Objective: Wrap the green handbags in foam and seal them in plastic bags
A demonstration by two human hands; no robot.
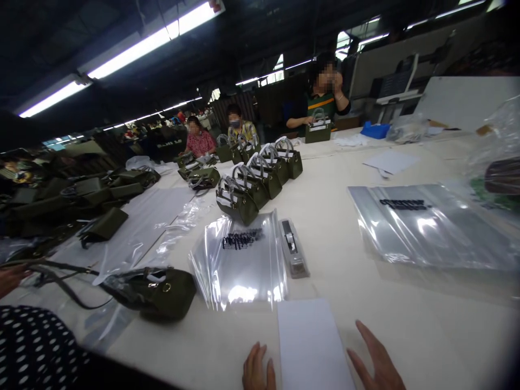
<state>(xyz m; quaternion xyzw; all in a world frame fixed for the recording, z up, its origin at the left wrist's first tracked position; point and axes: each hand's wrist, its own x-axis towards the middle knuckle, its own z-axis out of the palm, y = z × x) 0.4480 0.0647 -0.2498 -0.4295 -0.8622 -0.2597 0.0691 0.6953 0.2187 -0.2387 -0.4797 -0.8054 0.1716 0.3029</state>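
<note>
A blank white sheet (311,341) lies at the near edge of the table, between my two hands. My left hand (258,368) is beside its left edge, thumb apart from the fingers, holding nothing. On the other side, my right hand (377,360) is open with its fingers spread, near the sheet's right edge. Whether either hand touches the sheet I cannot tell. Just beyond it lies a stack of clear plastic bags (244,265) with black print. A narrow, clear-wrapped item (293,249) rests along the stack's right side.
Olive handbags (238,203) stand in a row behind the stack. Another handbag (173,292) lies left, its strap by a co-worker's hand (11,279). More handbags (49,200) are heaped far left. Printed clear plastic (426,227) lies right. A co-worker (320,103) sits across the table.
</note>
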